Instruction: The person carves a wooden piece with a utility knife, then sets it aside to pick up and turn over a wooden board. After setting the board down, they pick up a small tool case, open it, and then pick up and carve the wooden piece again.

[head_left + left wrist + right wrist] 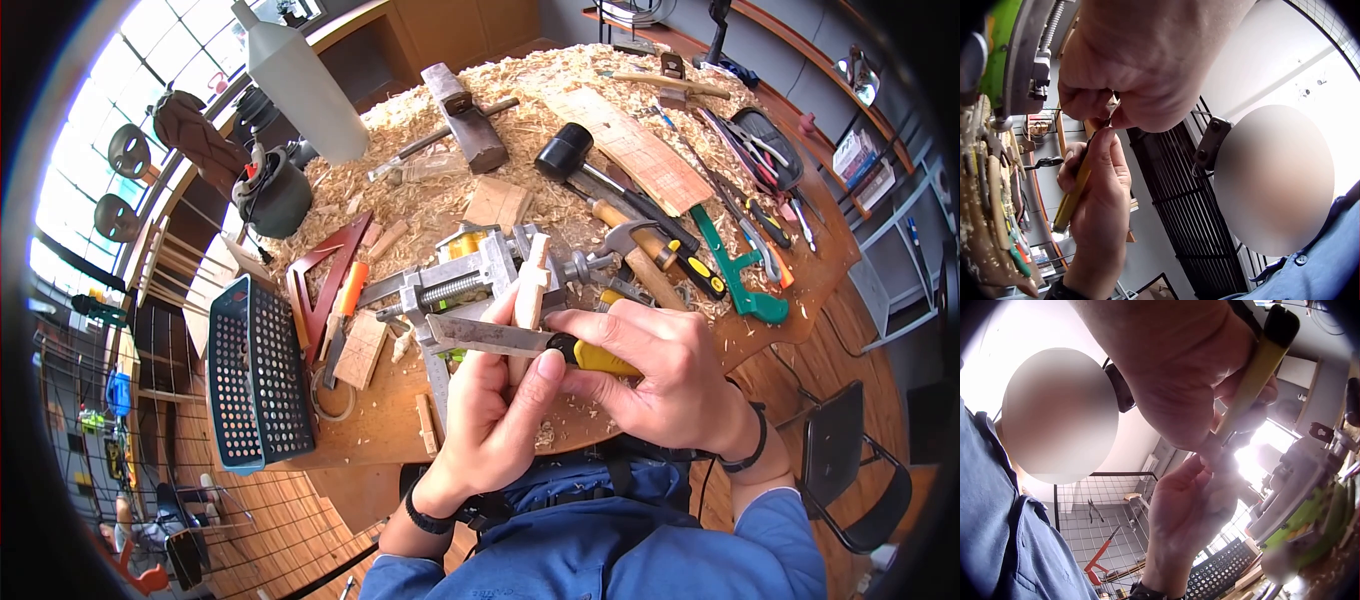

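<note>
My right hand [668,370] grips a chisel [490,336] by its yellow-and-black handle [600,358], and the flat blade points left. In my left hand [485,415] is a small carved piece of pale wood [532,282], held upright between the fingers. The blade crosses in front of the wood's lower part, with the left thumb right at the blade's base. Both hands are close together in front of a metal vise [450,285]. In the left wrist view the yellow handle [1074,197] lies along the right palm; the right wrist view shows its black end [1282,326].
Shavings cover much of the bench [370,440]. A perforated basket [262,385] stands left, near a red set square [330,285] and an orange-handled knife [350,292]. On the right lie a black mallet [565,150], a claw hammer [625,240] and a green-handled saw [755,300].
</note>
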Available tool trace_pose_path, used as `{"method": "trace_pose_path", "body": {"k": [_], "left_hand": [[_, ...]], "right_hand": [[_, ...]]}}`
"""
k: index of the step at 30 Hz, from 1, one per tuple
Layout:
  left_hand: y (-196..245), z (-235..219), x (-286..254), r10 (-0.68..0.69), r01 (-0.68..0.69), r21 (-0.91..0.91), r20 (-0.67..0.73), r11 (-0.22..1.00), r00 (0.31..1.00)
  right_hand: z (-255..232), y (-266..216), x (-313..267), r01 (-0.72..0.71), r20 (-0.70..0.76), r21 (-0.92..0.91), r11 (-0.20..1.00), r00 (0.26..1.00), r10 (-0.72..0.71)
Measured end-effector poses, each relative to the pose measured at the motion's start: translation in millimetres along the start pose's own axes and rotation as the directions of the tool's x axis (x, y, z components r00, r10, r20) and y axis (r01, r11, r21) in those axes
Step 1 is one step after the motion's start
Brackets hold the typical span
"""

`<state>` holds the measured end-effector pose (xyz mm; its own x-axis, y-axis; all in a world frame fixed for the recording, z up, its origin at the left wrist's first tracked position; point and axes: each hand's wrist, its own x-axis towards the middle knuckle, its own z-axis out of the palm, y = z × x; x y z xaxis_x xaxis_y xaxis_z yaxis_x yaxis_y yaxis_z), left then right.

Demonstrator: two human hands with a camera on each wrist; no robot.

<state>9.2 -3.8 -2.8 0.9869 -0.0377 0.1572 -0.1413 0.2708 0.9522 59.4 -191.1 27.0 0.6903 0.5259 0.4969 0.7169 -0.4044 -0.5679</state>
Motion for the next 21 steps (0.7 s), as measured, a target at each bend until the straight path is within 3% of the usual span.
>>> {"method": "trace_pose_path", "body": {"k": [2,6,9,18,21], "left_hand": [[-4.2,-5.0,0.6,0.072,-0.077,0.045,0.112,0.996,0.991],[-2.7,-1.8,1.3,0.133,-0.14,0.116,0.063,0.983,0.989],[0.0,-3.3,-3.1,0.034,-0.039,0.067,0.07,0.997,0.997],[-1.0,1.4,-2.1,0.156,-0.154,0.158,-0.001,0.975,0.988],[-3.3,-0.9,-0.8,0.228,-0.225,0.267,0.021,0.937,0.973]], "right_hand": [[1.7,0.9,-0.5,0.013,-0.013,0.007,1.0,1.0,-0.013],[2.8,-1.2,-0.9,0.033,-0.023,-0.006,0.999,0.999,-0.033],[2.7,-2.5,-2.6,0.008,0.017,-0.028,1.0,1.0,-0.008],[5.2,-2.8,-3.7,0.041,-0.008,-0.045,0.998,0.999,-0.041],[4.2,-3.2,-3.9,0.042,-0.01,-0.049,0.998,0.999,-0.043]]}}
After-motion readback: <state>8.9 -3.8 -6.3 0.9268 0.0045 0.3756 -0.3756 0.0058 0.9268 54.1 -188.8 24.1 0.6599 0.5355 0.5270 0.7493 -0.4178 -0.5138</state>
